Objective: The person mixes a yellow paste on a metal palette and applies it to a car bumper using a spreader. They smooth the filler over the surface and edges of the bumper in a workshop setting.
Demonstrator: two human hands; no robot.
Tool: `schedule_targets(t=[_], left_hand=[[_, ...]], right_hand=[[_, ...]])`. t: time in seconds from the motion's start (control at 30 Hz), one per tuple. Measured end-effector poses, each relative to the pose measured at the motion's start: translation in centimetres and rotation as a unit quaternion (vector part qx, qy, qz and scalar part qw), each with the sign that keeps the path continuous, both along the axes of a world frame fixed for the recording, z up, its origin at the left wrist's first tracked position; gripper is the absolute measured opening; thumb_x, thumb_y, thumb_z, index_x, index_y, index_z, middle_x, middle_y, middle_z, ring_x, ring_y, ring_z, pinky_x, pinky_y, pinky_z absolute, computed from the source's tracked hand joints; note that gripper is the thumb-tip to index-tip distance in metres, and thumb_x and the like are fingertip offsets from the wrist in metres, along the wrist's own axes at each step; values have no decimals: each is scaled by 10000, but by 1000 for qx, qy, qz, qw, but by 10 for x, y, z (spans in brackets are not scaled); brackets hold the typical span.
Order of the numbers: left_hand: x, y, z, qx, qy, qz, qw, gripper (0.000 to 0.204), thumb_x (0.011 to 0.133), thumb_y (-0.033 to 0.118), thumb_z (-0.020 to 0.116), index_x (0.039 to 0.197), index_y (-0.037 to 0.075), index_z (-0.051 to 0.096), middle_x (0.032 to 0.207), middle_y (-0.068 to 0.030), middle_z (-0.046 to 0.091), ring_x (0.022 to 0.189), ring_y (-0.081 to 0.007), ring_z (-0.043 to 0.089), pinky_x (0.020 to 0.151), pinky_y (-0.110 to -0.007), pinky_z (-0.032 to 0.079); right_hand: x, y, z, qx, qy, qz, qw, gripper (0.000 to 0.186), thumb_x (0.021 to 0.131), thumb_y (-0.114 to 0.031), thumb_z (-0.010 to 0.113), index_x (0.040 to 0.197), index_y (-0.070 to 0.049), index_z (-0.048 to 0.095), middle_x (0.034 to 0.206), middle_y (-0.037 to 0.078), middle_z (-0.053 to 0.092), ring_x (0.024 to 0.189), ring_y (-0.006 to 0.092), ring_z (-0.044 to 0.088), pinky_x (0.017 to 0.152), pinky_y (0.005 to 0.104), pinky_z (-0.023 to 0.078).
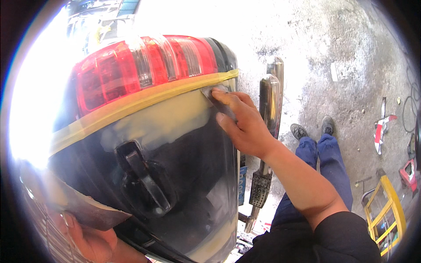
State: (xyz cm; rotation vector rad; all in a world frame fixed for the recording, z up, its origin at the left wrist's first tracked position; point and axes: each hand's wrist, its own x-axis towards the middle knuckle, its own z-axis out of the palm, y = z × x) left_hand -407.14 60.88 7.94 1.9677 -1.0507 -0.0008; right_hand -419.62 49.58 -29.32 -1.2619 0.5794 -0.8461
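Note:
My right hand (242, 125) presses a small grey piece of sandpaper (211, 97) against the upper right of a dark vehicle panel (94, 168), with its fingers closed over the piece. Under and beside it spreads a pale patch of filler (164, 120). Yellow masking tape (131, 100) runs along the patch's upper edge, below a red and clear tail light (107, 79). At the lower left, my left hand (90, 243) grips a curled, grey-brown sheet of sandpaper (98, 217), off the panel; some of its fingers are hidden. A black handle (147, 179) sits mid-panel.
A shiny metal tube (271, 94) with a dark, patterned step pad (260, 190) stands out right of the panel. On the concrete floor (359, 48) lie a red and white piece (382, 131), a yellow metal frame (396, 210) and a dark cable (408, 116). My shoes (328, 125) are right of the tube.

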Motion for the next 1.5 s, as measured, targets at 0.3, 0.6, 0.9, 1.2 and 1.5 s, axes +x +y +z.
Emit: schedule_targets(t=[0.3, 0.6, 0.9, 1.2, 1.5], left_hand=[[1, -4, -2, 14, -47, -13, 999, 473, 980, 126, 586, 1398, -69, 478, 1370, -242, 517, 1237, -341, 542, 1090, -441, 420], [-2, -10, -2, 13, -80, 2, 997, 522, 887, 149, 744, 1321, -56, 538, 1259, -260, 560, 1142, -391, 573, 988, -468, 482], [-15, -25, -10, 21, -152, 1, 988, 536, 834, 147, 817, 1268, -53, 575, 1183, -247, 587, 1091, -402, 587, 949, -483, 506], [22, 13, 22, 153, -304, -47, 939, 343, 1052, 80, 461, 1334, -93, 553, 1459, -286, 472, 1325, -415, 507, 1135, -543, 434], [8, -4, 4, 83, -183, -14, 979, 344, 1052, 77, 454, 1337, -87, 554, 1463, -289, 470, 1332, -416, 503, 1138, -543, 432]], right_hand=[[0, 12, 6, -7, 16, -20, 1000, 437, 906, -89, 610, 1339, -55, 569, 1370, 132, 612, 1252, 356, 536, 1051, 476, 422], [5, 6, 8, 2, 7, -36, 999, 464, 910, -46, 617, 1369, -29, 551, 1406, 141, 589, 1255, 342, 520, 1099, 420, 398], [-6, 27, 7, -31, 12, 11, 999, 475, 878, -23, 626, 1348, -26, 559, 1429, 154, 574, 1261, 374, 517, 1092, 449, 389], [-21, 25, -10, -27, 4, -4, 1000, 495, 879, -27, 630, 1367, -29, 546, 1394, 130, 597, 1261, 348, 530, 1097, 423, 395], [2, 12, -12, -1, 17, -38, 999, 472, 919, -21, 607, 1386, -27, 533, 1422, 125, 575, 1278, 316, 510, 1102, 398, 401]])
